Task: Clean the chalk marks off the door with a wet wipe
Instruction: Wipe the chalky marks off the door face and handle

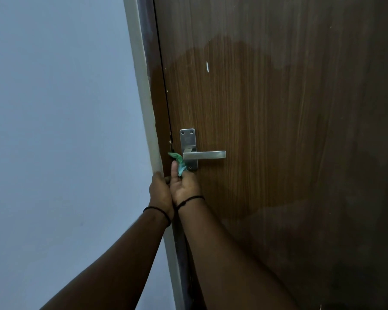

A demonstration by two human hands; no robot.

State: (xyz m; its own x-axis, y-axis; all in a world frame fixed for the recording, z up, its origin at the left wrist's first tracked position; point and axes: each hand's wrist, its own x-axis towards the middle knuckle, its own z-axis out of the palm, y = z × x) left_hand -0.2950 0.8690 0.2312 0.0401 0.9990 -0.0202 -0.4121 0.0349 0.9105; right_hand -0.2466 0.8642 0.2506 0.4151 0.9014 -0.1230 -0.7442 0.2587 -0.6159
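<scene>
Right hand (184, 183): raised against the door (278, 130) just below the handle plate, palm partly turned toward the camera, fingers curled around a crumpled green-blue wet wipe (178, 163). The thumb extends upward along the wipe. The wipe sticks up out of the grip; its upper end lies at the door edge, immediately left of the lever handle (203, 155) and touching or nearly touching the metal backplate (188, 148). A thin dark band (190, 199) circles the right wrist.

Left hand (160, 191): pressed side by side with the right hand, back of the hand toward the camera. Its fingers reach forward at the door edge and frame (141, 86); whether they grip anything cannot be told, as the fingertips are hidden. A dark band (158, 212) also sits on this wrist.

Door: brown wood-grain surface, closed or nearly closed against the pale frame. A large darker patch covers the middle of the panel around and right of the handle, with lighter, hazy areas above and below it. A small white mark (207, 67) shows well above the handle, and tiny pale specks (170, 142) sit at the door edge just above the wipe. The lever handle is horizontal, pointing right.

Left of the frame: plain bluish-white wall (54, 108).
</scene>
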